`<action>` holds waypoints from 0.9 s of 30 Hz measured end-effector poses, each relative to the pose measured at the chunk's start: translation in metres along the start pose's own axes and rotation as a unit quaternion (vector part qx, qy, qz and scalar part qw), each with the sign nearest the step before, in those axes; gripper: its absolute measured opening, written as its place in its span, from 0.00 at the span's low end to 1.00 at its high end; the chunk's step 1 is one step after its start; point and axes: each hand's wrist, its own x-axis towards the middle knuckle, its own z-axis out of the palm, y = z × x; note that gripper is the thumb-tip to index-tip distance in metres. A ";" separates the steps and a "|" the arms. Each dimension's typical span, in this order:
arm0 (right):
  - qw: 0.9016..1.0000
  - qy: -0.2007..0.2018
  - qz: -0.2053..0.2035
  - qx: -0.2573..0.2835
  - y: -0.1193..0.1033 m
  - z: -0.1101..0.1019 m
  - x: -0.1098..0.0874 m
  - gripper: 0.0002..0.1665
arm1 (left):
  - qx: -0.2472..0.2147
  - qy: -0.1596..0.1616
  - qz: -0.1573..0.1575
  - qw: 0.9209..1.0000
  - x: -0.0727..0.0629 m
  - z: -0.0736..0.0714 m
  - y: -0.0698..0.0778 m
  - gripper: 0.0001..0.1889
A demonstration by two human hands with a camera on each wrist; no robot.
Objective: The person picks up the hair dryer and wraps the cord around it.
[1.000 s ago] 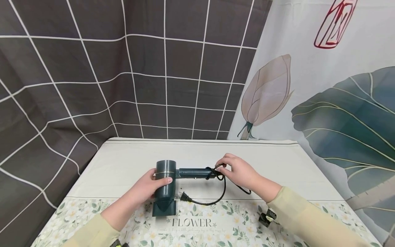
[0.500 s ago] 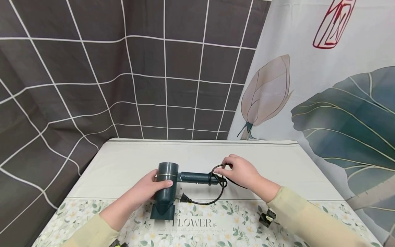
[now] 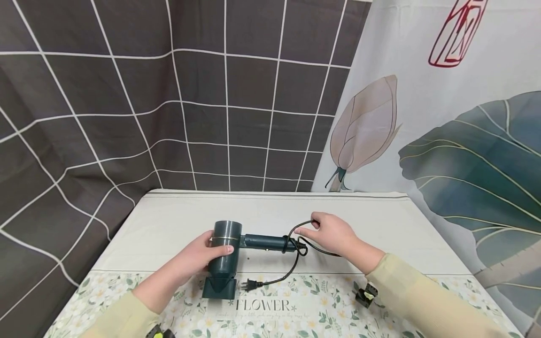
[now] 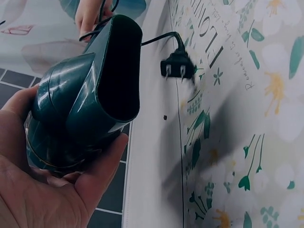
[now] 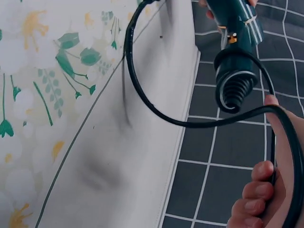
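Note:
A dark green hair dryer (image 3: 224, 265) is gripped round its barrel by my left hand (image 3: 196, 256), thumb across the front. In the left wrist view, its flat nozzle (image 4: 85, 95) opens toward the camera. The handle points right, toward my right hand (image 3: 331, 232), which holds the black cord (image 3: 284, 277) between thumb and curled fingers. A loop of cord circles the handle's end near the ribbed strain relief (image 5: 235, 92). The two-pin plug (image 3: 252, 285) hangs beside the nozzle, and in the left wrist view its prongs face the camera.
The table is covered by a cloth (image 3: 262, 206), plain white at the back and floral with "FLOWER" lettering at the front. Behind it hangs a dark curtain (image 3: 249, 122) with white grid lines, and at right a white leaf-print curtain (image 3: 380, 141).
My right hand has shifted slightly right, and the cord loop at the handle's end has widened. The plug has dropped slightly toward the front. The dryer has tilted a little, still in my left hand.

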 end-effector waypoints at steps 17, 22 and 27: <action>0.999 0.024 -0.013 0.029 0.001 -0.005 0.006 0.31 | 0.013 -0.021 0.001 1.000 0.002 -0.005 -0.001 0.40; 0.999 0.032 0.005 0.015 0.000 -0.006 0.008 0.29 | 0.016 -0.028 0.000 0.999 0.004 -0.007 -0.004 0.41; 0.999 0.035 0.019 0.008 -0.003 -0.006 0.009 0.31 | 0.018 -0.041 0.008 0.999 0.005 -0.007 -0.007 0.41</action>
